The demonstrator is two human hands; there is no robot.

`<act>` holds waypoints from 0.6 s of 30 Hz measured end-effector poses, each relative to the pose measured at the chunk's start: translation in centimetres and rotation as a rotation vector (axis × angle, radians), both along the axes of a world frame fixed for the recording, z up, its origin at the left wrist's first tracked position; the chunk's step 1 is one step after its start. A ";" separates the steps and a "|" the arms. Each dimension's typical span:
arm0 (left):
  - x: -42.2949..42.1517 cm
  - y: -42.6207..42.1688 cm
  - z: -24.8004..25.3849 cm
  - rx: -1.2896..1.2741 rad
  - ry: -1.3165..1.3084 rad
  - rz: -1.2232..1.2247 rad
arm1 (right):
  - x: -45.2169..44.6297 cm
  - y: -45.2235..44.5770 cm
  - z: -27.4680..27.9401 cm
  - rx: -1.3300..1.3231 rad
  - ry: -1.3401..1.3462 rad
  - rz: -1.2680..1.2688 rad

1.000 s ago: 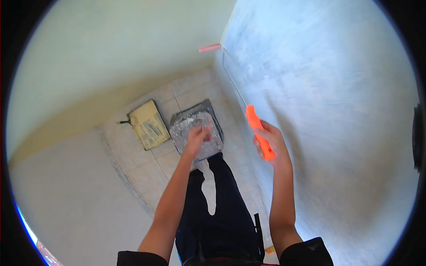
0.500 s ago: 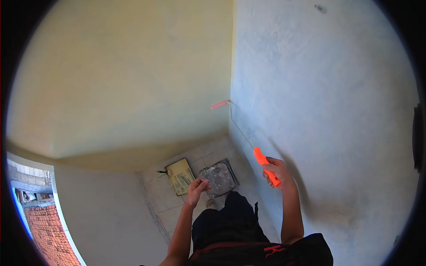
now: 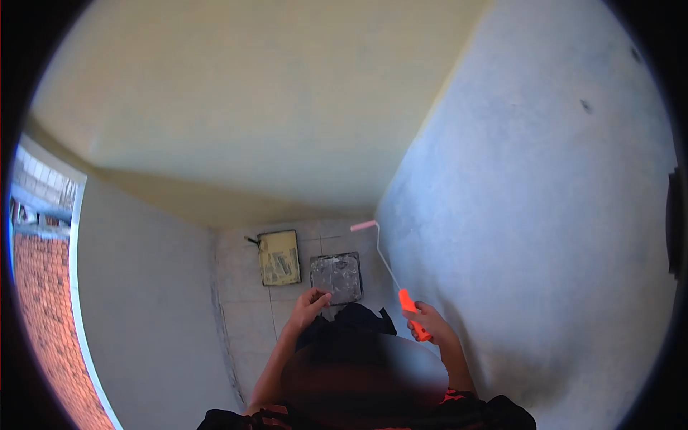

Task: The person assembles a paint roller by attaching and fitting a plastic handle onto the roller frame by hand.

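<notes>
My right hand (image 3: 431, 324) is wrapped round the orange handle (image 3: 413, 314) of a paint roller. A thin bent wire runs up from the handle to a small pink roller head (image 3: 363, 226), which is near the corner of the walls. My left hand (image 3: 310, 308) is held in front of my body with its fingers curled together; whether something small is between them I cannot make out. Beyond it on the tiled floor lie a yellow-coated paint tray (image 3: 279, 259) with a dark brush-like handle at its corner, and a grey, paint-spotted square slab (image 3: 337, 278).
A pale yellow wall (image 3: 251, 107) meets a bluish-white wall (image 3: 530, 201) in a corner. At the left stands a grey wall (image 3: 143, 287) beside an opening, with orange roof tiles (image 3: 44, 301) outside. Grey tiled floor (image 3: 244, 315) shows below.
The view has tilted up and turned, showing more of the walls and the opening. My right hand still holds the roller, now lower in view. My left hand stays curled.
</notes>
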State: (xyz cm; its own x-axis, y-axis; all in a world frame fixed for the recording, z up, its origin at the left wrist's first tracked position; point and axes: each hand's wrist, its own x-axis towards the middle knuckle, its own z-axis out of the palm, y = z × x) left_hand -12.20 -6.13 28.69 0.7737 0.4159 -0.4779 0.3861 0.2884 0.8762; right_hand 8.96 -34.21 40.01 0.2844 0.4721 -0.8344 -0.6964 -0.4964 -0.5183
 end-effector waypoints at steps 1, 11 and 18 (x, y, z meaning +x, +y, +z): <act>-1.1 -0.1 -1.0 -0.017 0.009 0.033 | 0.0 1.0 -1.6 -0.010 0.024 0.072; -14.1 -2.1 -16.2 0.131 0.659 0.235 | -6.0 15.2 -16.5 -0.134 0.482 0.321; -18.9 -6.6 -25.7 -0.304 0.996 0.120 | -12.4 27.6 -30.7 -0.200 0.208 0.522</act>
State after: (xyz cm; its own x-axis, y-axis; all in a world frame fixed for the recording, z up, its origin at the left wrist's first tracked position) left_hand -31.06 -12.77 2.95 -0.0652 0.2198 -0.9734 0.8472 0.5276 0.0624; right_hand -3.47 -6.57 9.31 -0.1223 0.3339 -0.9347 -0.4109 -0.8742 -0.2585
